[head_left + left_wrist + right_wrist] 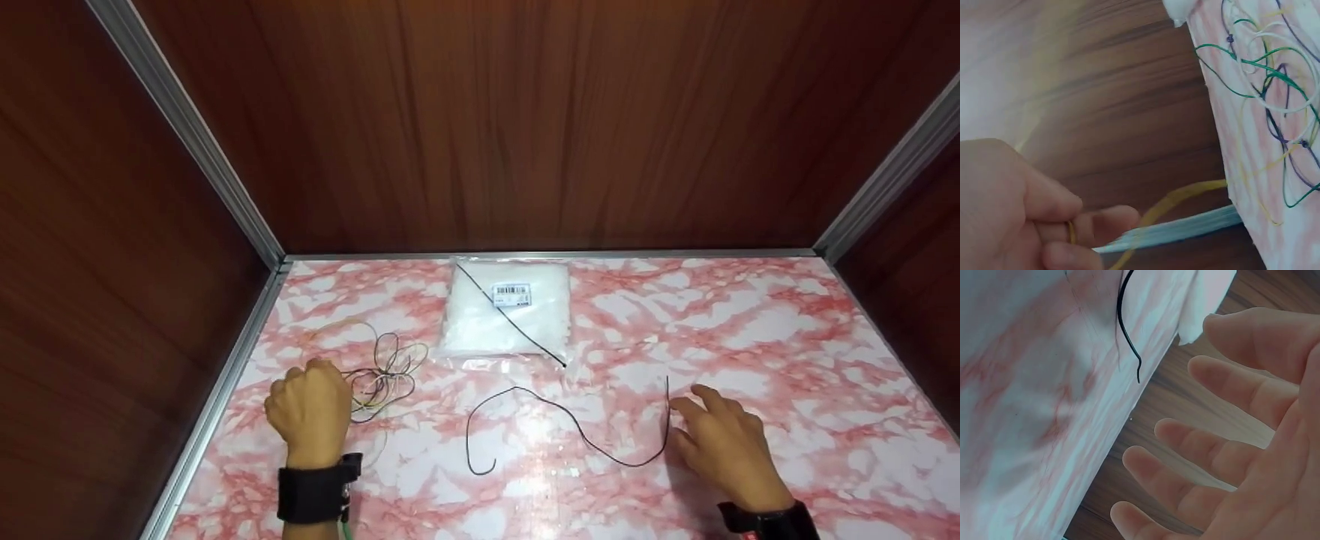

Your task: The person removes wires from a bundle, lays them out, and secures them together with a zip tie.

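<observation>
The fingers [1058, 225] of the left hand [311, 409] are curled tight and pinch a yellow wire [1185, 197], which runs out from between them toward the counter [787, 337]. In the head view this hand sits at about 8 o'clock on the counter, knuckles up, just beside a tangle [382, 375] of thin wires at its 2 o'clock. The left wrist view shows green, white, purple and yellow strands in that tangle; how many there are cannot be counted.

The fingers [1230, 388] of the right hand [724, 442] are spread wide and straight and hold nothing. That hand lies at about 4 o'clock on the counter, fingertips just beside the upturned end of one long black wire [570, 431], which snakes across the counter's near middle; whether they touch it cannot be told.

One clear bag [506, 315] with white contents lies at 12 o'clock, near the back wall. A second, straight black wire [514, 319] lies slantwise across it. The bag bears one white label [512, 294] with a barcode; its print is too small to read.

Each wrist wears one black band.
</observation>
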The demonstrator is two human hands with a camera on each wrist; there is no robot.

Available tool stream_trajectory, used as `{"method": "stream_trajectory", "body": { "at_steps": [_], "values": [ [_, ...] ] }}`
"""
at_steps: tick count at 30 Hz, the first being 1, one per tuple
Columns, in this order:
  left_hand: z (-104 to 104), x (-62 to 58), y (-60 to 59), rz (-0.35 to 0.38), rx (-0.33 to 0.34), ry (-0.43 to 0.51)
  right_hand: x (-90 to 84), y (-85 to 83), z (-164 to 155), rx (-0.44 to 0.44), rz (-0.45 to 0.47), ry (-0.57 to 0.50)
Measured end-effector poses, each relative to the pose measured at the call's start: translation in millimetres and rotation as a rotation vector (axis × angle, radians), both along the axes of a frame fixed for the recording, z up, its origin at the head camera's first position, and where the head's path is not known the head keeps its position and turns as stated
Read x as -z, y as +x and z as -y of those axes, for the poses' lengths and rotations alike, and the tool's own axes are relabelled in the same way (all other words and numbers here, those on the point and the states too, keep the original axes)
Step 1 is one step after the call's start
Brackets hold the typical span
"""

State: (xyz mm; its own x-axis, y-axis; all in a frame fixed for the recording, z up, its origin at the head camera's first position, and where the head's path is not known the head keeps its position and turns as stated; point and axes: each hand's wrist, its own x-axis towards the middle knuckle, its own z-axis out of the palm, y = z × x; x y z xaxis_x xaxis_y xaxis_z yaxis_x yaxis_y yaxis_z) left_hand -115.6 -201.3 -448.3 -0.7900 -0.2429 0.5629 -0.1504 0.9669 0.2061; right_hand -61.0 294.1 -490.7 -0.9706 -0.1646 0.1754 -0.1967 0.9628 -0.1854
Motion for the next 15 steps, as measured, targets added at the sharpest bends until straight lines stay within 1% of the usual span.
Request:
{"method": "stream_trajectory", "body": {
  "at_steps": [2, 3, 5, 6, 7, 10, 14, 15],
  "values": [
    [-8.0, 0.7, 1.9, -0.077, 0.084, -0.1, 0.2, 1.0, 2.1, -0.011, -0.034, -0.002],
    [-15.5, 1.6, 3.4, -0.099, 0.131, -0.142, 0.3, 1.2, 4.0, -0.02, -0.057, -0.007],
    [-34.1, 3.6, 7.5, -0.123, 0.217, -0.203, 0.0, 1.0, 10.2, -0.044, -0.103, -0.022],
    [-43.8, 4.7, 9.8, -0.129, 0.251, -0.217, -0.1, 0.6, 14.4, -0.061, -0.126, -0.032],
    [-53.3, 5.4, 12.3, -0.125, 0.282, -0.213, -0.5, 0.0, 19.4, -0.075, -0.139, -0.043],
    [-77.6, 7.1, 21.0, -0.068, 0.349, -0.202, -1.0, -1.3, 36.1, -0.131, -0.166, -0.08],
    [-102.2, 6.8, 30.7, -0.016, 0.427, -0.194, -3.2, -2.6, 59.3, -0.239, -0.21, -0.141],
    [-107.5, 6.8, 32.6, -0.017, 0.448, -0.198, -3.9, -2.7, 65.2, -0.271, -0.222, -0.165]
  ]
}}
